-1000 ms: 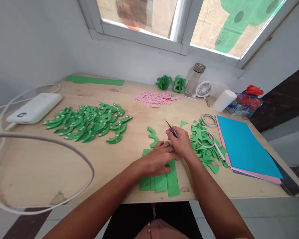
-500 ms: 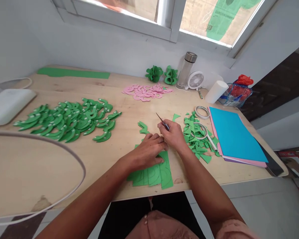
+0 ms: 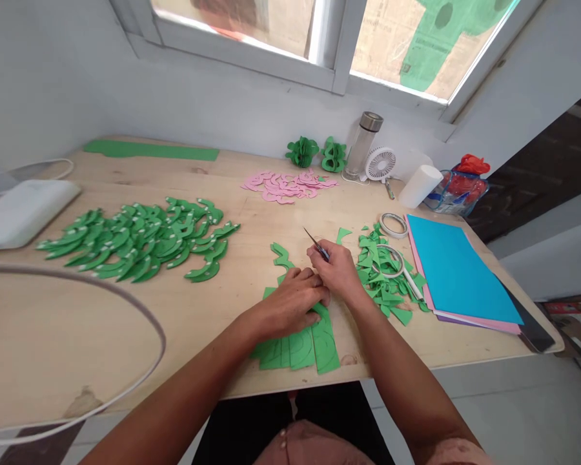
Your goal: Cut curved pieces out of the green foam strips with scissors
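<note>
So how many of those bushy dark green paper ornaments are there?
2. One bushy dark green paper ornament stands behind the heap of curly pink paper cutouts; the other is just right of it, next to the clear bottle with a metal lid. None seems hidden.

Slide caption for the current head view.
Left hand on curve-marked green paper strips, right hand gripping a dark pointed tool, between curved green paper cut-outs and green paper scraps.

Bright daylight through white-framed window (image 3: 339, 58), panes glaring. Soft shadows on pale wooden table (image 3: 266, 223). Wide-angle bowing at edges.
</note>
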`<state>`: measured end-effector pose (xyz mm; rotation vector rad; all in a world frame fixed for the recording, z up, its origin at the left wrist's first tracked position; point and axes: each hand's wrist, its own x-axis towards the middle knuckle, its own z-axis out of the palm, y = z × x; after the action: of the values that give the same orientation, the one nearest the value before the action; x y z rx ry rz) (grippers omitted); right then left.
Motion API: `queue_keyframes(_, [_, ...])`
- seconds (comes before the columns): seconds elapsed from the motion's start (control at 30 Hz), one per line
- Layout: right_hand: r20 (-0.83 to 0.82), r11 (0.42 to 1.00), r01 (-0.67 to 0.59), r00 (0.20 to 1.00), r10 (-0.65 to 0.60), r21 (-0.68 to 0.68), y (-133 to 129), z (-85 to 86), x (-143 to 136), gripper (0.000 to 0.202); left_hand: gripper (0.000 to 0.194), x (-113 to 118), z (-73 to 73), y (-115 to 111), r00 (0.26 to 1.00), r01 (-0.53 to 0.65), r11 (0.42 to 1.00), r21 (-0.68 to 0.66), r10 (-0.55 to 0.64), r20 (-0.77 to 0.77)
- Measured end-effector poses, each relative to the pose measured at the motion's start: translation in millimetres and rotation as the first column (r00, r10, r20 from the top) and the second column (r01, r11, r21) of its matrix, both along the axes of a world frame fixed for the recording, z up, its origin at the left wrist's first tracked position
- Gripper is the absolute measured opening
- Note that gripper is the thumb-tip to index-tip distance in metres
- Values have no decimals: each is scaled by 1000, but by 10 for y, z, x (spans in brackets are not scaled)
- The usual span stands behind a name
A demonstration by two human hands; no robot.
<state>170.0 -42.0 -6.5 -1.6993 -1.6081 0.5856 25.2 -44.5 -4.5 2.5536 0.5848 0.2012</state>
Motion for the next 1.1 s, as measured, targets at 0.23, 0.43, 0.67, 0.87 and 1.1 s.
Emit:
queue_keyframes(0.23, [-20, 1000, 6, 1000, -6, -3, 4, -24, 1, 22, 19, 11, -62, 14, 999, -5, 999, -49, 8, 49])
queue_keyframes(0.43, [-160, 999, 37, 986, -35, 7, 15, -9, 62, 21, 24, -16, -68, 73, 976, -73, 973, -220, 115, 184])
queue_keyframes(0.67, [-454, 998, -54, 890, 30, -41, 7, 36, 65, 33, 21, -109, 1, 251, 754, -100, 764, -637, 476, 453])
queue_keyframes(0.87, [-525, 986, -123, 850, 45, -114, -20, 53, 39, 28, 33, -145, 43, 286, 485, -111, 537, -836, 764, 426])
queue_keyframes(1.1, [-558, 995, -55, 830, -3, -86, -30, 69, -26, 28, 42, -112, 37, 274, 409, -99, 435, -895, 838, 361])
